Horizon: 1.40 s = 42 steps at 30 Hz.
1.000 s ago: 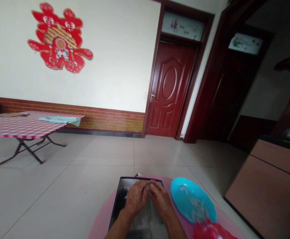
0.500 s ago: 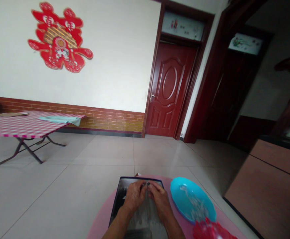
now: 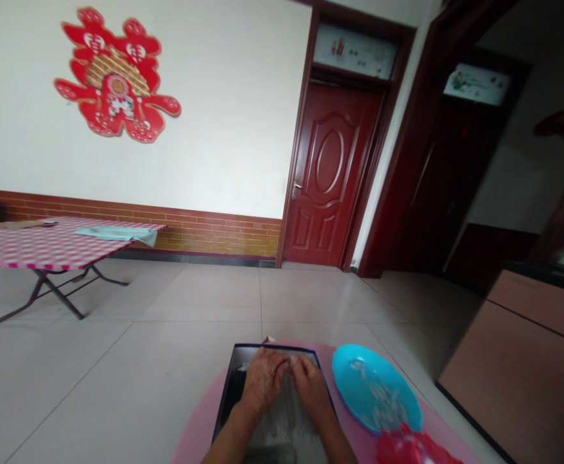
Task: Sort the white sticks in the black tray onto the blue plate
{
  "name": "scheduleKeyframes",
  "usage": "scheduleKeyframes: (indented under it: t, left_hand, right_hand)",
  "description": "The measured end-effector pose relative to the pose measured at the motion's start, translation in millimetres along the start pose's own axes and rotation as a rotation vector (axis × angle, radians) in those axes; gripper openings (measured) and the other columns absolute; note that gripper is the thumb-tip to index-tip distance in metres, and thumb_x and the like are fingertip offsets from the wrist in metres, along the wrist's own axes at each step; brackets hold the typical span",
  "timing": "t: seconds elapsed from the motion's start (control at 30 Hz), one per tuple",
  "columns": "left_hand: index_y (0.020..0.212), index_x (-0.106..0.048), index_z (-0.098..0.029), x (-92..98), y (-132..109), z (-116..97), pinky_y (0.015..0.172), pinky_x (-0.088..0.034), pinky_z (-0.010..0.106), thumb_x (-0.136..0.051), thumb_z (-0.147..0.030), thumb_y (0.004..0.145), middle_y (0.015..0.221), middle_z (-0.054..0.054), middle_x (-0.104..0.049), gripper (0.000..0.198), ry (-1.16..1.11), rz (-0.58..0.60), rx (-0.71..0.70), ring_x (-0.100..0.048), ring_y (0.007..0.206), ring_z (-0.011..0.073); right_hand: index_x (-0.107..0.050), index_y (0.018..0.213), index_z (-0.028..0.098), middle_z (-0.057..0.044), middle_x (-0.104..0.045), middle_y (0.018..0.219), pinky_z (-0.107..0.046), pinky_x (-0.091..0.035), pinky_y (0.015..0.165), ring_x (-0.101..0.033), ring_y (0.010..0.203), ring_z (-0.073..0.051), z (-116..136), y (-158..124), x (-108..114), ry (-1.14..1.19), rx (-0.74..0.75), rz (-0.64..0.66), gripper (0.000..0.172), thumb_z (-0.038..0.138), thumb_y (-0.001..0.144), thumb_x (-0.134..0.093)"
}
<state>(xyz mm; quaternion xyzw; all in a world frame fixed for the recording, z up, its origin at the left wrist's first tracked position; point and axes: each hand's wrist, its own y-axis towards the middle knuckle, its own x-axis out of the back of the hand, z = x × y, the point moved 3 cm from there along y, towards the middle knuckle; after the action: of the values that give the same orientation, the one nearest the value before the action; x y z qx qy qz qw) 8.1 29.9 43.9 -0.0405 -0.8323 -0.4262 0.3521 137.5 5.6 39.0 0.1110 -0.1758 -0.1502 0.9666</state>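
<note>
My left hand (image 3: pixel 263 381) and my right hand (image 3: pixel 311 385) rest side by side inside a shallow dark tray (image 3: pixel 228 393) on a round pink table (image 3: pixel 199 425). Both hands have their fingers curled down and pressed together at the tray's far end, fingertips meeting. What they pinch is too small to make out. The tray holds a greyish layer of small pieces. To the right of my right hand sits a blue plate (image 3: pixel 376 393) with pale bits on it. A red plastic dish (image 3: pixel 414 448) lies at the bottom edge.
A folding table with a pink checked cloth (image 3: pixel 44 248) stands at the left by the wall. A dark red door (image 3: pixel 330 174) is closed at the back. A brown cabinet (image 3: pixel 528 361) stands at the right. Pale tiled floor lies between.
Both hands have dropped slightly lower onto the tray and drawn closer together; the fingers are more tightly curled. Nothing else has moved.
</note>
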Motion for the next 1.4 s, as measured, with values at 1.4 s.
scheduleKeyframes:
  t: [1.4]
  left_hand:
    - [0.088, -0.067, -0.02, -1.6, -5.3, -5.1, 0.078, -0.046, 0.038, -0.045, -0.015, 0.085, 0.076, 0.006, -0.066, 0.023, 0.044, 0.08, 0.01, -0.06, 0.077, 0.0214]
  right_hand:
    - [-0.054, 0.067, 0.025, -0.005, -0.064, 0.07, -0.031, -0.042, 0.066, -0.059, 0.069, -0.02, 1.4, -4.7, 4.7, -0.247, 0.138, 0.004, 0.031, 0.036, 0.087, -0.033]
